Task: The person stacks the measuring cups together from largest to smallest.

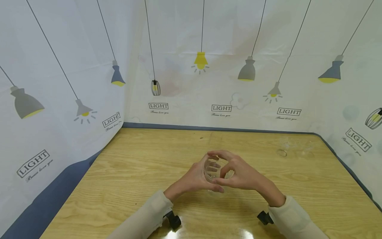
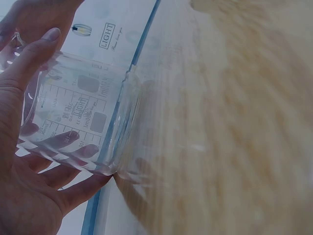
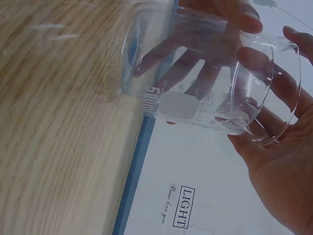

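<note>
A clear glass beaker with white graduations and a 500 ml mark stands upright on the table. My left hand wraps round its side, with fingers and thumb spread about the glass in the left wrist view. At the mouth, a second clear glass rim projects past the beaker's own rim; it looks like a smaller glass vessel nested inside, though the transparency blurs its outline. My right hand pinches this rim between curled fingers and thumb.
Two clear glass vessels stand at the table's back right, hard to make out. The wooden table is bordered by a hanging cloth printed with lamps. A black wrist mount sits below each sleeve.
</note>
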`<move>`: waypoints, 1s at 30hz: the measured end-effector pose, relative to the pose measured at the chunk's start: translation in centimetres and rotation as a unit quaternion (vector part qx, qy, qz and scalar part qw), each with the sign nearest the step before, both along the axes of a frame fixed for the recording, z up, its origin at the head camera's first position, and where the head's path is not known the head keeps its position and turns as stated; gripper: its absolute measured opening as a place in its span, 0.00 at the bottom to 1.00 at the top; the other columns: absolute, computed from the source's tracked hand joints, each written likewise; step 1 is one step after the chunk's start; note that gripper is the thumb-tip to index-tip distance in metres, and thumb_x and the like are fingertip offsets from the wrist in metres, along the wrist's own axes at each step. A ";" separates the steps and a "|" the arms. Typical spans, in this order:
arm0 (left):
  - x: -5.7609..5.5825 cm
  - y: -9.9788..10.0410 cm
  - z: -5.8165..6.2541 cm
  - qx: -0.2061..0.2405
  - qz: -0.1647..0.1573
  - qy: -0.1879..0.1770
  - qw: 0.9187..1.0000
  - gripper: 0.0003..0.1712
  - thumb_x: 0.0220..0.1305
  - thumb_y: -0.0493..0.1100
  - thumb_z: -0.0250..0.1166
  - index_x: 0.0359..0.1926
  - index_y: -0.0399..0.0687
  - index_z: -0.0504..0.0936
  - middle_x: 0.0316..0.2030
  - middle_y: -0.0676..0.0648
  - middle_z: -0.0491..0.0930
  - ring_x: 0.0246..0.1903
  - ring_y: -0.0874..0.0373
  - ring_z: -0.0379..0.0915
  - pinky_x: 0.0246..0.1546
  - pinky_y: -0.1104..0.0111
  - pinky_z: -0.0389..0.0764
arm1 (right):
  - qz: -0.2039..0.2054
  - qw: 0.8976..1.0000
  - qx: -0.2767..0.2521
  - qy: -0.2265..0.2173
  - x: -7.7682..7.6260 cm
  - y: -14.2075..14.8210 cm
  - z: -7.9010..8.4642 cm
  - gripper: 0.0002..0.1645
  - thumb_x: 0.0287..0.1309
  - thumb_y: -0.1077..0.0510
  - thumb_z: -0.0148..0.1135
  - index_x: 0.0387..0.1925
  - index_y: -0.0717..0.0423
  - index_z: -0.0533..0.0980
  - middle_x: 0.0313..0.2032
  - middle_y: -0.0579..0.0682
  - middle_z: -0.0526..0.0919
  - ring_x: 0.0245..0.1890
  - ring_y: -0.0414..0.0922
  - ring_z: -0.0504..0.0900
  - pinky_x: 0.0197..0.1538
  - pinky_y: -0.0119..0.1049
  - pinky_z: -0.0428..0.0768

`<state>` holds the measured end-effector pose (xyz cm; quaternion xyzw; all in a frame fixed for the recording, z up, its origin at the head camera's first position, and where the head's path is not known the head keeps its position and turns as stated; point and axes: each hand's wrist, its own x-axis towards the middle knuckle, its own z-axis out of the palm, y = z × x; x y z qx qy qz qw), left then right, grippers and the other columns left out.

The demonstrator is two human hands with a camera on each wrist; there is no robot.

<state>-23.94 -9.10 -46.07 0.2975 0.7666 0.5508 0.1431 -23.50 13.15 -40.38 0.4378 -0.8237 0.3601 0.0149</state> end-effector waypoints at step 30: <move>0.2 0.0 0.4 -0.008 0.003 0.003 1.000 0.59 0.46 0.69 0.80 0.74 0.69 0.58 0.68 0.39 0.75 0.67 0.48 0.75 0.54 0.68 0.84 | 0.002 1.000 0.007 -0.004 0.1 0.0 0.2 0.14 0.59 0.51 0.75 0.18 0.34 0.84 0.73 0.53 0.71 0.77 0.54 0.65 0.70 0.64 0.71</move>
